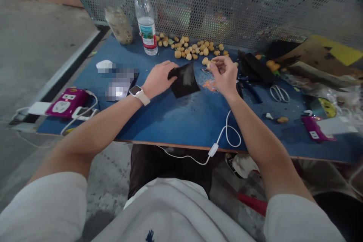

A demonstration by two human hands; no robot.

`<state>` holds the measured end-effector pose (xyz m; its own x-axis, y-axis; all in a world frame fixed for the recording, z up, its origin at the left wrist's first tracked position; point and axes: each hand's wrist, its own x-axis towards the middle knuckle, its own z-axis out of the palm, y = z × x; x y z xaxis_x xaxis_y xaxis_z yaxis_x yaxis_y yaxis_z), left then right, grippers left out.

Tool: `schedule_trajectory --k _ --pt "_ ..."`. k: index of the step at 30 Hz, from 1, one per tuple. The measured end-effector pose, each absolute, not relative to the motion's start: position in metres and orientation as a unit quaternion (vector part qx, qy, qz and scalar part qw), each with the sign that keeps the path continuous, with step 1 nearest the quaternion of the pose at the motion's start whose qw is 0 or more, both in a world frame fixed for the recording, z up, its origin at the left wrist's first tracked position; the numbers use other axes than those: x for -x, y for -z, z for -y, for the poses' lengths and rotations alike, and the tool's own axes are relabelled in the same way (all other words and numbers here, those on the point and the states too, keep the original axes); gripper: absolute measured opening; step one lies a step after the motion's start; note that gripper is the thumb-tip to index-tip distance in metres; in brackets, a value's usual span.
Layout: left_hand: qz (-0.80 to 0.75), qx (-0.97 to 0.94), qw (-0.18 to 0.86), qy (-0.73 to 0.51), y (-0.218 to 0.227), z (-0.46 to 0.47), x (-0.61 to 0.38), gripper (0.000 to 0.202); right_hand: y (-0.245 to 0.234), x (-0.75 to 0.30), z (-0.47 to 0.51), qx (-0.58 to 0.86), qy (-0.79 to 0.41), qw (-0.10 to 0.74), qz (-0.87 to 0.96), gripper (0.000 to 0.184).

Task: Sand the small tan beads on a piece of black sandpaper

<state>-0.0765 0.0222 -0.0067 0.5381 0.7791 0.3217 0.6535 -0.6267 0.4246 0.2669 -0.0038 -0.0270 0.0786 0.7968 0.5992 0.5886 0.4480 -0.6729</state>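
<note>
My left hand (159,78), with a pale watch on its wrist, grips the left edge of a black flexible sheet (185,80). The sheet looks thin and slightly curled, with a greyish worn patch. To its right, my right hand (226,73) has thumb and fingers pinched together on a small round tan piece (209,65), partly hidden by the fingertips. Just behind it lies a pile of similar rounded tan pieces (188,50), some with holes. Orange shavings (210,85) are scattered on the blue tabletop below the right hand.
A red-capped water bottle (146,26) and a jar (120,25) stand at the back left. Left lie a phone (120,87) and a purple power strip (67,103). Scissors (279,93) and a white cable (227,136) are to the right. A perforated metal screen (198,3) borders the back.
</note>
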Motion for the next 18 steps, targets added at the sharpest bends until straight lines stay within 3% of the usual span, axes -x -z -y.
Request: schedule_trajectory --k 5,10,14,18 --pt "-0.444 -0.844 0.112 -0.277 -0.036 -0.059 0.076 0.039 0.014 -0.281 -0.002 0.552 -0.064 0.540 0.632 0.080" --pt "-0.416 -0.871 0.022 -0.260 -0.092 -0.105 0.043 0.030 0.007 -0.292 -0.003 0.551 -0.012 0.518 0.654 0.075" --pt "-0.355 -0.931 -0.002 -0.086 -0.086 -0.131 0.006 0.040 0.000 -0.297 -0.003 0.559 -0.020 0.527 0.640 0.074" --pt "-0.323 -0.941 -0.025 -0.096 -0.064 -0.147 -0.014 0.048 0.000 -0.301 -0.008 0.561 -0.032 0.535 0.631 0.075"
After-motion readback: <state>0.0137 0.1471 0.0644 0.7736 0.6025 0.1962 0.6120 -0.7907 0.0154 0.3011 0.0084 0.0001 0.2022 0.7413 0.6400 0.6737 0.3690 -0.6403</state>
